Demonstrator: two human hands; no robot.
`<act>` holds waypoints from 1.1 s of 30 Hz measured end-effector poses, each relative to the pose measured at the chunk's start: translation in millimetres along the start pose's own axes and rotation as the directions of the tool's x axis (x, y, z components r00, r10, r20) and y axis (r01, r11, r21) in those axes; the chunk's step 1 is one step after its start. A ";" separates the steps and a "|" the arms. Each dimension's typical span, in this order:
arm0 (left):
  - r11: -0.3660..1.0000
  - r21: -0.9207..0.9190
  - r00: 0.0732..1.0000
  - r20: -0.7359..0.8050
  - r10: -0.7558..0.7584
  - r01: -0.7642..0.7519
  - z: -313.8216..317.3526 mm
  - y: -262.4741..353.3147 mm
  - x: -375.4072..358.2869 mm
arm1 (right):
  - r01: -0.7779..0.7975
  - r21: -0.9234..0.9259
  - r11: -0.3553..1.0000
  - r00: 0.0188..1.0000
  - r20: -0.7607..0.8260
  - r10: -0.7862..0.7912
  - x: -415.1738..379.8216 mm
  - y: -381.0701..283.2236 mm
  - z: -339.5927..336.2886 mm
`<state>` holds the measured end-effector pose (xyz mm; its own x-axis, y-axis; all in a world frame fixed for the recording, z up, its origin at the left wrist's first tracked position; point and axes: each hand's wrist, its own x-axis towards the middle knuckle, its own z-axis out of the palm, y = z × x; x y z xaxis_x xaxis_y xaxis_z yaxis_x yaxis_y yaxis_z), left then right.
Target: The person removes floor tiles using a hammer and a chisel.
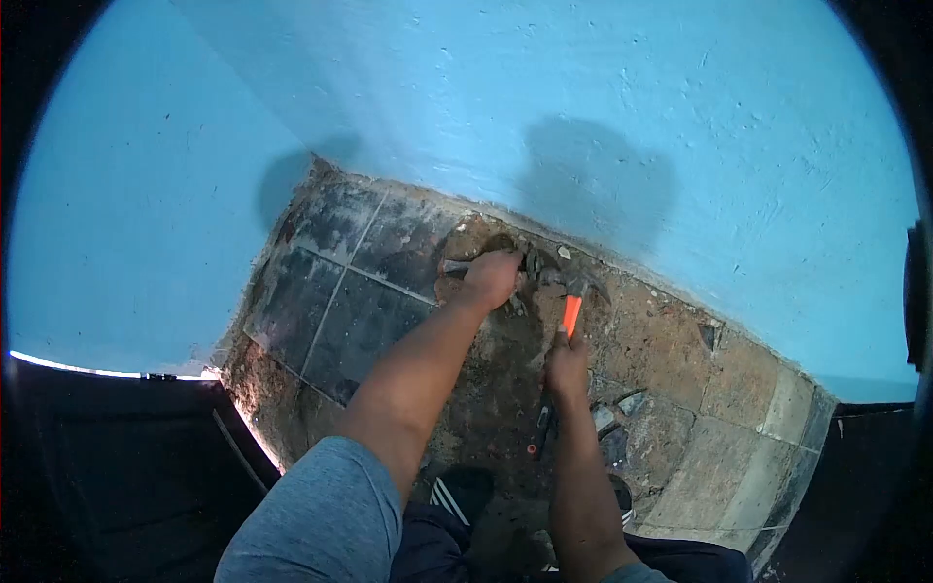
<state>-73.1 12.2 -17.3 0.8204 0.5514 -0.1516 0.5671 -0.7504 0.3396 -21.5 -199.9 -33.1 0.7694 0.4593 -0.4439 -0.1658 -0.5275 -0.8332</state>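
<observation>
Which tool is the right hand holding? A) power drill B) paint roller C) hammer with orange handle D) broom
C: the right hand grips a hammer with an orange handle, its head up by the base of the blue wall, while the left hand holds a chisel against the floor.

Two bare hands: left hand (491,277), right hand (567,367). One orange-handled steel hammer (573,309). One grey metal chisel (459,265). Four dark square floor tiles (340,277) remain intact.
</observation>
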 end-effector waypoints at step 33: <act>0.997 0.071 0.987 0.161 -0.010 -0.002 -18.7 1.9 -28.4 | 0.557 0.381 0.738 0.701 -0.692 -0.172 -39.9 -107.1 -106.8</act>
<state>-96.8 2.0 5.0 0.8159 0.4930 -0.3021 0.5696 -0.7751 0.2733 31.5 -238.0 109.0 0.9948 -0.0823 0.0602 0.0713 0.1395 -0.9877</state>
